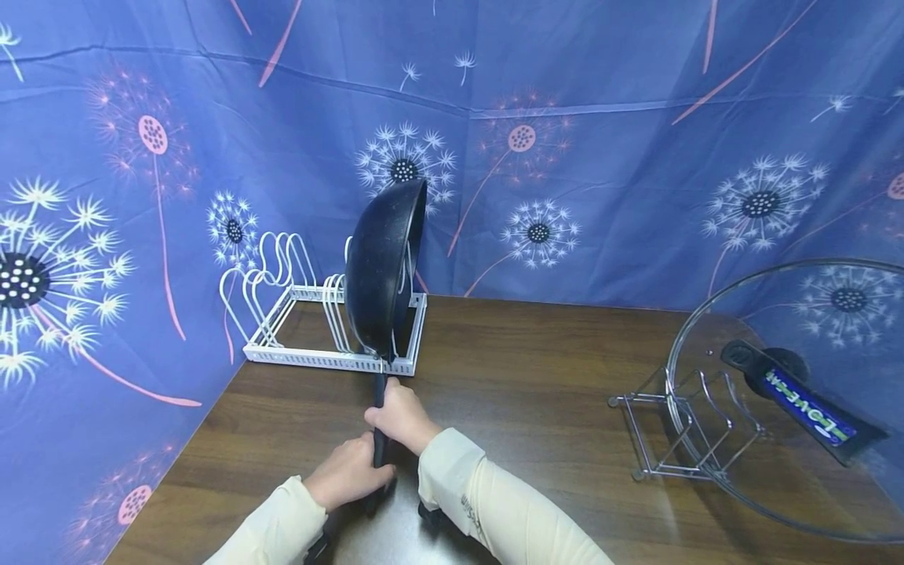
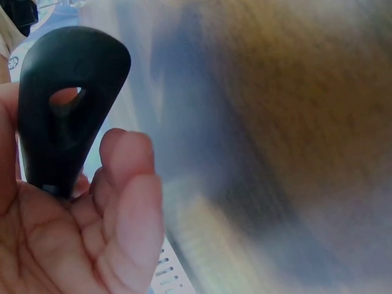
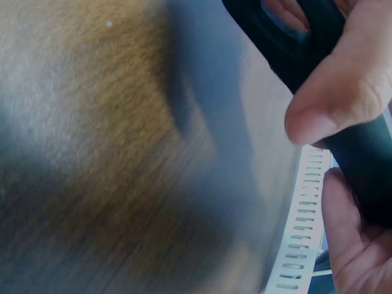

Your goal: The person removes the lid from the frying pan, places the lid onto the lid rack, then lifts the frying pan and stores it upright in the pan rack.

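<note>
A black wok (image 1: 381, 267) stands on its side in the right part of a white rack (image 1: 304, 359), its open face turned right and its long handle (image 2: 67, 86) toward me. My right hand (image 1: 402, 417) grips the handle close to the rack, thumb on one side and fingers on the other in the right wrist view. Nearer to me, my left hand (image 1: 351, 469) holds the handle toward its end. In the left wrist view the handle's tip with its hanging hole sticks out past the palm, and the fingers curl partly round it.
On the right, a glass lid (image 1: 681, 345) with a black handle leans upright in a small wire stand (image 1: 678, 471). White wire dividers (image 1: 264, 310) rise from the rack's left part. Behind the wooden table (image 1: 523, 377) hangs a blue dandelion-print cloth (image 1: 614, 173).
</note>
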